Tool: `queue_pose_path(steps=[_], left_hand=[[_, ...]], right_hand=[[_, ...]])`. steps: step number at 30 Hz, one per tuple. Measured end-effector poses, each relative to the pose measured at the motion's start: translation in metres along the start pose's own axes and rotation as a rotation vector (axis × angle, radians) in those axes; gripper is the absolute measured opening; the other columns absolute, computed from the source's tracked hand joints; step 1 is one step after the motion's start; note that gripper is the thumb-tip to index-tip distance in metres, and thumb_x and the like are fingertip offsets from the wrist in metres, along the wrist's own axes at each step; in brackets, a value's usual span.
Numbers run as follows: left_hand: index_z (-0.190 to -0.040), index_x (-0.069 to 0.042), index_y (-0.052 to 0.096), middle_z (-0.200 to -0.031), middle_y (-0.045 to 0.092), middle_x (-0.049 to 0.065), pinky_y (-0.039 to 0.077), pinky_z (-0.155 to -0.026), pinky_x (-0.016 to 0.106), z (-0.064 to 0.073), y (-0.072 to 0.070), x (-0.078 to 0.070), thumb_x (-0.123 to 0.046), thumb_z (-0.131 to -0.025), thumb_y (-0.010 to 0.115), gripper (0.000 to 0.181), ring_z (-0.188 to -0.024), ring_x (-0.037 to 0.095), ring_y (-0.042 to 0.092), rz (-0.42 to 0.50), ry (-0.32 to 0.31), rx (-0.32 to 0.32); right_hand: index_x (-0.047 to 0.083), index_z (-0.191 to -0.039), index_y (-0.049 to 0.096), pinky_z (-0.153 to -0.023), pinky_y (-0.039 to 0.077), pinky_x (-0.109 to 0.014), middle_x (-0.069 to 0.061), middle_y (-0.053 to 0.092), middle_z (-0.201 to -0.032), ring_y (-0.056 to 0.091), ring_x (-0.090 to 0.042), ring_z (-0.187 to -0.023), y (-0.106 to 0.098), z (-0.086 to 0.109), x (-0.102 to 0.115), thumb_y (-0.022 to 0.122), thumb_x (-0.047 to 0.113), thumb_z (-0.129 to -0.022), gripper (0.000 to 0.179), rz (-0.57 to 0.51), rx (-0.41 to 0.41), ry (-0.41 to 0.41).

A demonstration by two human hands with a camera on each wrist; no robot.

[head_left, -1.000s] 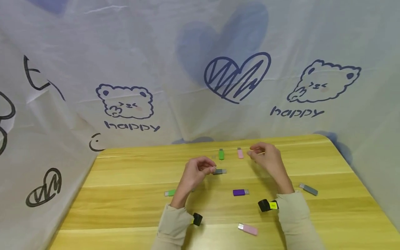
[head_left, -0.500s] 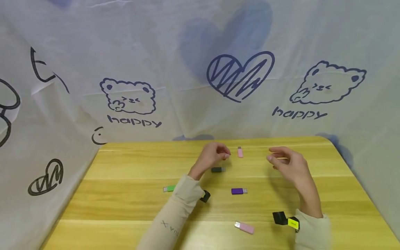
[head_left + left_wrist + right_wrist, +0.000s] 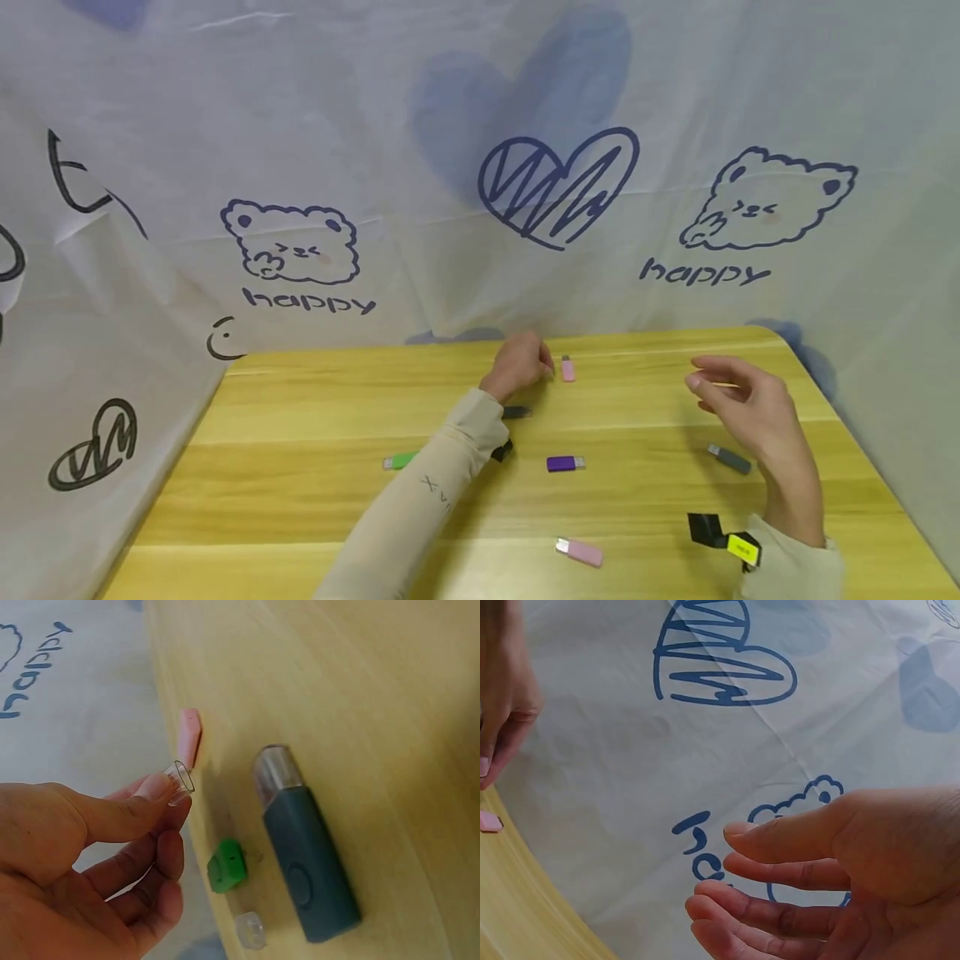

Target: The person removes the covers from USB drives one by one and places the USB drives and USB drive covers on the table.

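My left hand [image 3: 521, 367] is over the back of the table; in the left wrist view its thumb and finger pinch a small clear plastic cap [image 3: 180, 784]. Beyond the cap lies a pink USB stick [image 3: 190, 737]. Below the fingers are a green USB stick [image 3: 227, 866] and another clear cap [image 3: 251, 930]. Nearer the wrist camera lies a dark grey USB stick [image 3: 311, 866], partly covered by my arm in the head view. My right hand [image 3: 757, 408] hovers over the right side, fingers loosely bent and apart, holding nothing. The left hand hides the back green stick from the head view.
On the wooden table [image 3: 300, 517] also lie a purple USB stick [image 3: 565, 463], a green one [image 3: 400, 460] beside my left sleeve, a pink one [image 3: 580, 552] in front and a grey one [image 3: 729, 459] at right. A printed cloth [image 3: 420, 250] hangs behind the table.
My left hand has left the dark grey stick and moved back and right, near the back pink stick. My right hand has drawn away to the right.
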State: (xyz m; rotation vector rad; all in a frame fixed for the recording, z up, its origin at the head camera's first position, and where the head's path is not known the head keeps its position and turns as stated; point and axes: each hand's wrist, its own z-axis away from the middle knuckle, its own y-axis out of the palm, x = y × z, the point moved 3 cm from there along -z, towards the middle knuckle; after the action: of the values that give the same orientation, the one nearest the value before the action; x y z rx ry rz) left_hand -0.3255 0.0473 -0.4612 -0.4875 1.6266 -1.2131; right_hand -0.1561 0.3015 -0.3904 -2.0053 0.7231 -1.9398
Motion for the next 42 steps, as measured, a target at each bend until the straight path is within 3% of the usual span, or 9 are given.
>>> queue_pose_path(steps=[6,14,17,21,26,33,40,42], left_hand=[[-0.084,-0.014,0.084,-0.085,0.077,-0.003,0.054,-0.068,0.028,-0.002,0.008,0.004,-0.015,-0.09,0.081,0.006,-0.078,0.013,0.066,-0.097,-0.005,-0.001],[-0.087,-0.015,0.085,-0.089,0.078,-0.004,0.057,-0.074,0.032,-0.001,0.013,0.006,-0.017,-0.09,0.081,0.005,-0.086,0.016,0.071,-0.102,-0.013,-0.03],[-0.09,-0.013,0.084,-0.092,0.078,-0.001,0.058,-0.077,0.034,0.001,0.014,0.007,-0.014,-0.092,0.079,0.006,-0.088,0.019,0.071,-0.064,0.003,-0.05],[-0.1,-0.006,0.081,-0.1,0.077,0.006,0.058,-0.081,0.037,0.009,0.008,0.008,-0.008,-0.097,0.071,0.011,-0.093,0.023,0.071,0.089,-0.007,-0.091],[-0.112,-0.002,0.077,-0.104,0.074,0.01,0.056,-0.078,0.037,0.029,-0.009,0.008,-0.009,-0.102,0.064,0.018,-0.093,0.025,0.068,0.289,-0.009,-0.184],[-0.119,-0.003,0.074,-0.109,0.073,0.011,0.054,-0.081,0.041,0.075,-0.035,0.016,-0.011,-0.102,0.064,0.02,-0.096,0.026,0.065,0.426,0.057,-0.363],[-0.123,-0.006,0.073,-0.11,0.073,0.009,0.054,-0.088,0.046,0.113,-0.052,0.028,-0.013,-0.103,0.064,0.023,-0.1,0.026,0.066,0.515,0.064,-0.476],[-0.123,-0.005,0.073,-0.109,0.073,0.009,0.055,-0.089,0.045,0.121,-0.056,0.031,-0.013,-0.103,0.064,0.023,-0.101,0.026,0.066,0.531,0.07,-0.492]], right_hand=[[-0.005,-0.138,0.058,-0.073,0.054,-0.013,-0.027,0.062,-0.129,0.063,0.01,-0.085,0.001,0.0,-0.002,0.065,0.026,-0.104,0.047,-0.02,0.005,-0.01],[-0.004,-0.138,0.059,-0.074,0.053,-0.012,-0.027,0.061,-0.131,0.062,0.01,-0.085,0.002,0.001,-0.003,0.063,0.028,-0.104,0.047,-0.006,0.018,0.009],[-0.005,-0.137,0.059,-0.074,0.053,-0.013,-0.027,0.061,-0.13,0.062,0.009,-0.085,0.003,0.001,-0.004,0.064,0.027,-0.104,0.046,-0.005,0.018,0.01],[-0.004,-0.137,0.06,-0.074,0.054,-0.013,-0.026,0.062,-0.13,0.063,0.009,-0.085,0.004,-0.001,-0.005,0.064,0.027,-0.104,0.046,-0.004,0.024,0.009],[-0.002,-0.137,0.061,-0.074,0.054,-0.014,-0.025,0.062,-0.13,0.063,0.005,-0.089,0.003,-0.002,-0.004,0.064,0.029,-0.104,0.046,0.02,0.03,-0.007],[-0.002,-0.135,0.063,-0.075,0.047,-0.01,-0.024,0.065,-0.127,0.064,-0.04,-0.109,0.008,-0.006,0.002,0.063,0.027,-0.104,0.042,0.091,0.033,-0.058],[-0.001,-0.133,0.064,-0.078,0.046,-0.013,-0.022,0.068,-0.122,0.063,-0.044,-0.113,0.016,-0.008,0.006,0.065,0.024,-0.103,0.038,0.134,0.047,-0.091],[0.0,-0.132,0.064,-0.083,0.05,-0.022,-0.022,0.068,-0.121,0.063,-0.044,-0.113,0.02,-0.008,0.008,0.065,0.024,-0.103,0.038,0.14,0.054,-0.098]])
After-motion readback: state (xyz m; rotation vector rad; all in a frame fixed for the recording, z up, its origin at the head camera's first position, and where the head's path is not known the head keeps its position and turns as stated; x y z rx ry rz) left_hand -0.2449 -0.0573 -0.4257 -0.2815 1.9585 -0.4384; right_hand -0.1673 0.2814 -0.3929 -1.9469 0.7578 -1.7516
